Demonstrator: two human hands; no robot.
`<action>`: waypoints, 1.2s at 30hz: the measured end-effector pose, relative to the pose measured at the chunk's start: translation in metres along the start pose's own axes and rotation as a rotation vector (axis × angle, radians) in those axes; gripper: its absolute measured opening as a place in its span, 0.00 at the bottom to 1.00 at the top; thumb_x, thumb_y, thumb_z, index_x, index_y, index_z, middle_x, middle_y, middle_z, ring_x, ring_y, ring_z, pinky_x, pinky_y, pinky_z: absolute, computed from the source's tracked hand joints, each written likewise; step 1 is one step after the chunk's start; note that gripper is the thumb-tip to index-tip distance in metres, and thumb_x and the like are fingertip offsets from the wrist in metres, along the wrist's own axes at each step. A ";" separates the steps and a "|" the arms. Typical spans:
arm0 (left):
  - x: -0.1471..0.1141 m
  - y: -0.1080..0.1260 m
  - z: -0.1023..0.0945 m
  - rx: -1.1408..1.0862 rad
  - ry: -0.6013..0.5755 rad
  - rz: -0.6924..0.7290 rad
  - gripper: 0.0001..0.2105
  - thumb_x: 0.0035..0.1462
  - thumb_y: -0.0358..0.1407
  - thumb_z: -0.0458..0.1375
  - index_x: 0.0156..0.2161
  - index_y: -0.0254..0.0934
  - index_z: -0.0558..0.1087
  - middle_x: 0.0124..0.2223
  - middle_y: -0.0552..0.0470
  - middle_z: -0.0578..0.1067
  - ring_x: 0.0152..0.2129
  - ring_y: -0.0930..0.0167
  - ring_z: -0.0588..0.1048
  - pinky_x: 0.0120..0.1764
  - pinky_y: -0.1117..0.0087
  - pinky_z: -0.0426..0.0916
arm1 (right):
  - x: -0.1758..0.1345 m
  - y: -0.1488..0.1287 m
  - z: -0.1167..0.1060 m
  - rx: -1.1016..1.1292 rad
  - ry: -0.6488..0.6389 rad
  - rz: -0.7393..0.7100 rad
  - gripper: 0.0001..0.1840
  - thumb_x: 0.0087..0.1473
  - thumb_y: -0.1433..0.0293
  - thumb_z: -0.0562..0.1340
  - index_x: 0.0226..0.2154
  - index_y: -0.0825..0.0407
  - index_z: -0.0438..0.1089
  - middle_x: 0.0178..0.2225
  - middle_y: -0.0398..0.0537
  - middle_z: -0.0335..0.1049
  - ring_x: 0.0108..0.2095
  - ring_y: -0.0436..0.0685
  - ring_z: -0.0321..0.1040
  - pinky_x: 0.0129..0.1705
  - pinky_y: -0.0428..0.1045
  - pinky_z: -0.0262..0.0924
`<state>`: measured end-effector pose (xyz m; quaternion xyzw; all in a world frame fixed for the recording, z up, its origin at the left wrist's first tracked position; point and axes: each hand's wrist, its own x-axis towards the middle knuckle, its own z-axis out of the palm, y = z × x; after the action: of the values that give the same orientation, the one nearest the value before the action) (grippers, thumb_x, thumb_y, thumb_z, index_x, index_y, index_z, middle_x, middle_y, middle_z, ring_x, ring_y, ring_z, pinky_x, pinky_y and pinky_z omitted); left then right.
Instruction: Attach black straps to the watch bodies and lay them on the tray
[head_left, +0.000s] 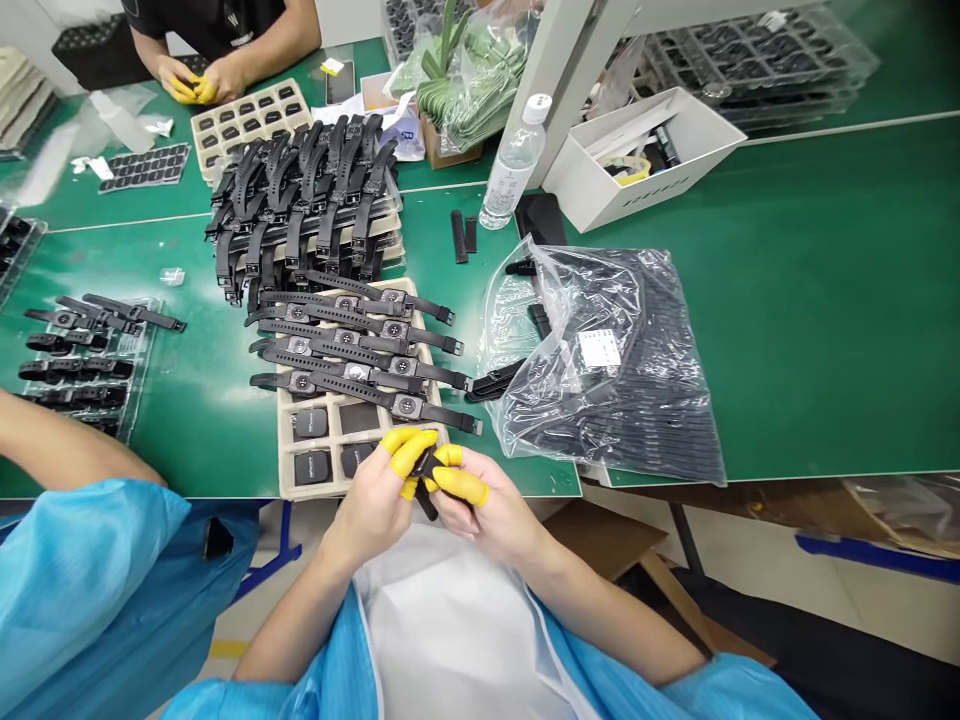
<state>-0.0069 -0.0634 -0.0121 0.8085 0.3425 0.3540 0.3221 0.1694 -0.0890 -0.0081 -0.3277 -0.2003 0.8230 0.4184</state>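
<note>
Close to my body, just over the table's front edge, both hands work on one black smartwatch [426,464]. My left hand [382,490] pinches it from the left and my right hand [484,495] from the right, with yellow finger cots on the fingertips. A dark strap end sticks out below; the fingers hide most of the rest. Directly beyond lies a beige tray [286,455] with several strapped watches [401,367] laid across it, backs up. In its near cells sit square black watch bodies [310,467] without straps. To the right, a clear plastic bag [637,370] is full of black straps.
Stacked trays of watches [300,200] rise behind the near tray. A water bottle [516,160], two loose strap pieces [459,236] and a white box [645,165] stand or lie farther back. One co-worker's arm [75,440] is at left; another person's hands [193,85] are across the table.
</note>
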 end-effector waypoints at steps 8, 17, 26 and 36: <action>0.004 0.008 -0.014 0.211 -0.134 0.034 0.23 0.68 0.29 0.49 0.67 0.34 0.62 0.53 0.36 0.71 0.52 0.58 0.72 0.52 0.56 0.76 | 0.000 -0.008 -0.002 -0.071 0.038 0.086 0.19 0.56 0.54 0.69 0.32 0.49 0.64 0.13 0.29 0.53 0.14 0.44 0.38 0.17 0.43 0.39; 0.006 0.005 -0.020 0.174 -0.233 0.053 0.21 0.68 0.30 0.49 0.64 0.36 0.63 0.50 0.39 0.74 0.49 0.60 0.75 0.50 0.58 0.77 | 0.000 -0.004 -0.008 -0.204 -0.042 0.059 0.19 0.61 0.52 0.65 0.34 0.50 0.66 0.14 0.30 0.54 0.14 0.45 0.41 0.19 0.44 0.42; -0.007 -0.005 -0.066 0.357 -0.273 -0.120 0.26 0.63 0.24 0.49 0.65 0.40 0.64 0.52 0.43 0.79 0.48 0.63 0.80 0.49 0.62 0.77 | -0.001 -0.031 -0.016 -1.245 -0.063 -0.289 0.12 0.65 0.59 0.62 0.40 0.49 0.74 0.30 0.48 0.75 0.27 0.57 0.66 0.31 0.51 0.55; 0.009 -0.014 -0.136 0.731 -0.328 -0.138 0.15 0.67 0.26 0.49 0.51 0.39 0.75 0.46 0.45 0.79 0.45 0.60 0.74 0.46 0.58 0.68 | 0.018 -0.049 -0.004 -1.525 -0.028 -0.341 0.12 0.66 0.67 0.56 0.34 0.49 0.73 0.33 0.49 0.75 0.28 0.56 0.68 0.31 0.51 0.54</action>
<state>-0.1144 -0.0111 0.0539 0.8906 0.4432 0.0527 0.0867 0.1916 -0.0456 0.0124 -0.4788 -0.7635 0.3865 0.1960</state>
